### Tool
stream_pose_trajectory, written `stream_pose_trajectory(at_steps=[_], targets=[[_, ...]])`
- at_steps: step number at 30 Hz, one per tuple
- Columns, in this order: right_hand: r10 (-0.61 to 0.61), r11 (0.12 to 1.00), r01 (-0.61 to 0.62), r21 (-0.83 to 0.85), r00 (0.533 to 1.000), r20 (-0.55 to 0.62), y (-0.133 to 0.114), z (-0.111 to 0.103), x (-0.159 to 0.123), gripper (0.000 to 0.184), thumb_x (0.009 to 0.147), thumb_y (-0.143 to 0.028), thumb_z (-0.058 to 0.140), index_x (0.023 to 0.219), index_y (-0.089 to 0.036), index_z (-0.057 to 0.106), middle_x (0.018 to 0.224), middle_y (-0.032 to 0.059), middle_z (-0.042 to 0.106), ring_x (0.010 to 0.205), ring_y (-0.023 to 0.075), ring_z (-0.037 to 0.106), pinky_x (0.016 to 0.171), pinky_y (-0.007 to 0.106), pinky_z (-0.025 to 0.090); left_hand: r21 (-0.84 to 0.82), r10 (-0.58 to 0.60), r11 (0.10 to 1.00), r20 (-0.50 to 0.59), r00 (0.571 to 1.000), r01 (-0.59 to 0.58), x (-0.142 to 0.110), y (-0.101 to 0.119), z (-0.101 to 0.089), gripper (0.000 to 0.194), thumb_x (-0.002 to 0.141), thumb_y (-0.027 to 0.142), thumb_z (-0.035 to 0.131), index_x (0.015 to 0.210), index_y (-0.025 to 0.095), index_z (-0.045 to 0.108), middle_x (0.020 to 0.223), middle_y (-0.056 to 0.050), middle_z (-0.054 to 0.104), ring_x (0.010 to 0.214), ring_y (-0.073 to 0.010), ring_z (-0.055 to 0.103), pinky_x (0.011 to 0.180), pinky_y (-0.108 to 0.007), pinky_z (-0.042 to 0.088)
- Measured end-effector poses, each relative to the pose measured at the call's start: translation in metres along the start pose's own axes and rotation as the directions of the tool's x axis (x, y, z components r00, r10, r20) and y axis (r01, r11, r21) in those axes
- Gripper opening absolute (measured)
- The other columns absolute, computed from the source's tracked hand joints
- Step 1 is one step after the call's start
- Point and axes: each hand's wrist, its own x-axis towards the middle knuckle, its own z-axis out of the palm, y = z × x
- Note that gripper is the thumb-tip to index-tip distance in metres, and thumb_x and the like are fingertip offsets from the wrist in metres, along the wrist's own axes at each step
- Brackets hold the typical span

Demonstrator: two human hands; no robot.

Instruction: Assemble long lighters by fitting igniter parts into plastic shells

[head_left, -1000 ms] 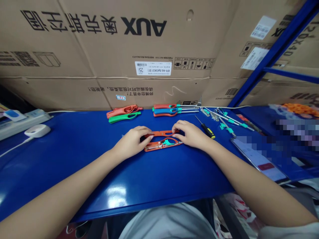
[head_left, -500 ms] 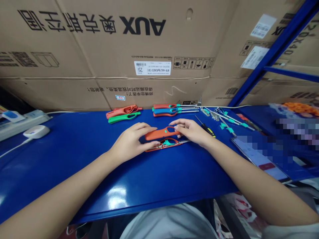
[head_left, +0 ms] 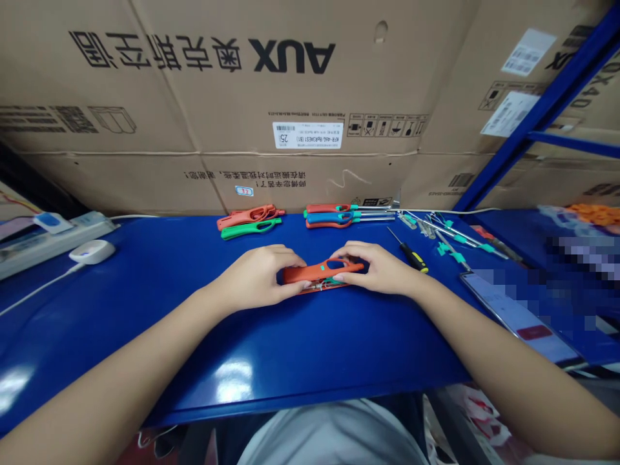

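My left hand [head_left: 264,276] is closed on the left end of an orange lighter half-shell [head_left: 305,274], thumb in front and fingers behind. At the shell's looped right end, my right hand [head_left: 380,268] grips it with thumb and fingers. Below this cover lies the other orange half with thin wires and a green trigger part [head_left: 333,281] showing in the gap between them. The cover sits over the lower half, slightly offset from it. My fingers hide both ends, and the metal tube of the lighter is out of sight behind my right hand.
Behind are loose red and green shells [head_left: 250,227], several long-necked lighters [head_left: 329,221], and metal tubes with green parts [head_left: 458,236]. A screwdriver [head_left: 413,257] and a phone [head_left: 513,316] lie right. A power strip [head_left: 72,236] stands left; a cardboard wall [head_left: 232,97] backs the blue table.
The orange cover has come down over the lower half and now hides most of it. My right thumb has moved to the front edge. The view has shifted slightly.
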Motion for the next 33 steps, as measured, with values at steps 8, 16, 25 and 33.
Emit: stream_pose_trajectory(at_steps=[8,16,25,33], targets=[[-0.08,0.997,0.081,-0.015,0.995,0.054,0.003,0.001,0.0,0.03,0.086,-0.032,0.072,0.113,-0.02,0.068,0.108,0.0077,0.063,0.098,0.0205,0.062,0.091,0.036,0.05,0.011,-0.031,0.999,0.073,0.997,0.03,-0.001,-0.002,0.007,0.026,0.087,0.043,0.069,0.1,0.02,0.07,0.095,-0.004,0.071,0.088,-0.0216,0.065,0.076,-0.03,0.048],[-0.051,0.996,0.058,-0.064,0.994,0.101,0.002,0.001,-0.001,0.028,0.086,-0.033,0.072,0.109,-0.019,0.068,0.106,0.007,0.062,0.099,0.0209,0.06,0.091,0.036,0.049,0.021,-0.038,0.999,0.101,0.994,0.036,-0.002,-0.002,0.01,0.026,0.086,0.04,0.069,0.106,0.023,0.068,0.1,-0.002,0.07,0.092,-0.0212,0.065,0.076,-0.029,0.048],[-0.037,0.995,0.048,-0.086,0.992,0.116,0.001,0.001,-0.001,0.028,0.085,-0.035,0.074,0.107,-0.019,0.067,0.107,0.007,0.063,0.1,0.0217,0.06,0.091,0.037,0.049,0.014,-0.048,0.999,0.108,0.993,0.047,-0.002,-0.001,0.012,0.022,0.087,0.037,0.067,0.103,0.023,0.07,0.097,-0.003,0.07,0.088,-0.0203,0.066,0.074,-0.028,0.048],[-0.041,0.993,0.054,-0.107,0.993,0.115,0.001,0.001,-0.001,0.027,0.085,-0.035,0.074,0.105,-0.019,0.067,0.104,0.0068,0.064,0.099,0.0224,0.06,0.09,0.036,0.048,-0.008,-0.082,0.997,0.107,0.991,0.083,-0.001,0.0,0.013,0.021,0.084,0.035,0.07,0.102,0.024,0.071,0.096,-0.002,0.069,0.082,-0.0188,0.065,0.066,-0.027,0.046]])
